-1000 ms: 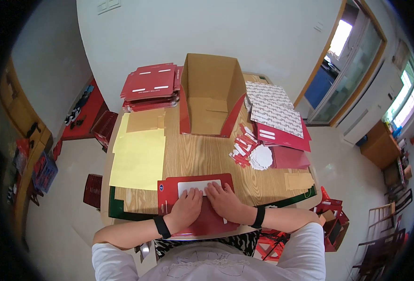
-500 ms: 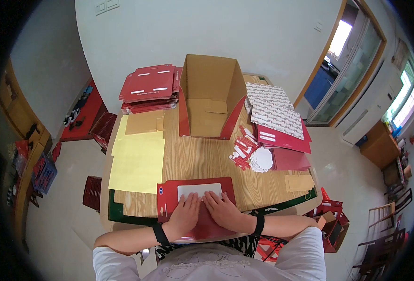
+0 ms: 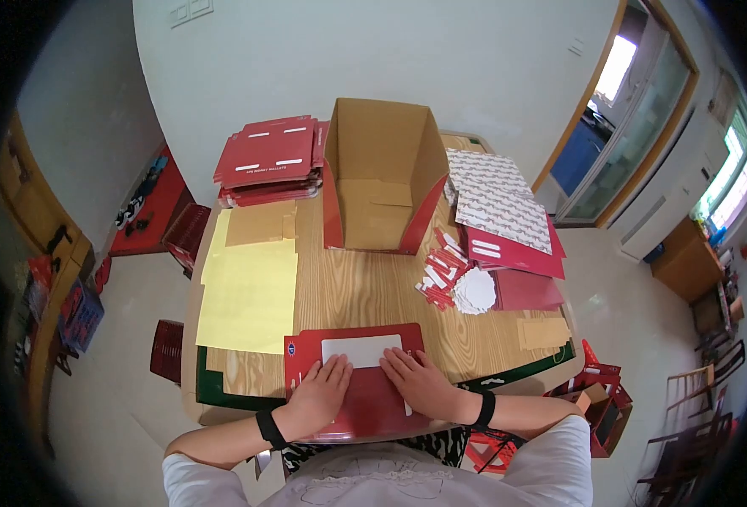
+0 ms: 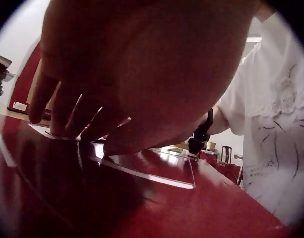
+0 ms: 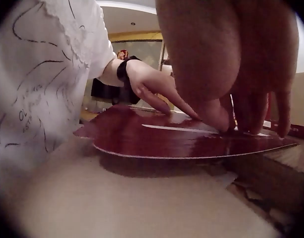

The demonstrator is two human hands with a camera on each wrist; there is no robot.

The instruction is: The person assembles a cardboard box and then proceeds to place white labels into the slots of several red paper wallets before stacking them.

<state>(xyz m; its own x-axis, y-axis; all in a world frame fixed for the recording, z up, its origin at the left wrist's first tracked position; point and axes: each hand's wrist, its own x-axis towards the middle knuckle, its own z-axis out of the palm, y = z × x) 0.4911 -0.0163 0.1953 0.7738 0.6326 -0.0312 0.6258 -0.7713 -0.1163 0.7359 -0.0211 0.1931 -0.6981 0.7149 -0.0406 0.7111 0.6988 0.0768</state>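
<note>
Head view: both hands flat on the red card sheet (image 3: 365, 404) at the near edge of the table (image 3: 365, 287).
Yellow sheets (image 3: 251, 291) lie far left. The left hand (image 3: 318, 395) presses the sheet with straight fingers, gripping nothing, its fingertips at the edge of the white panel (image 3: 361, 348). The right hand (image 3: 420, 382) lies flat just beside it, likewise holding nothing. White round cutouts (image 3: 476, 290) sit well apart, right.
</note>
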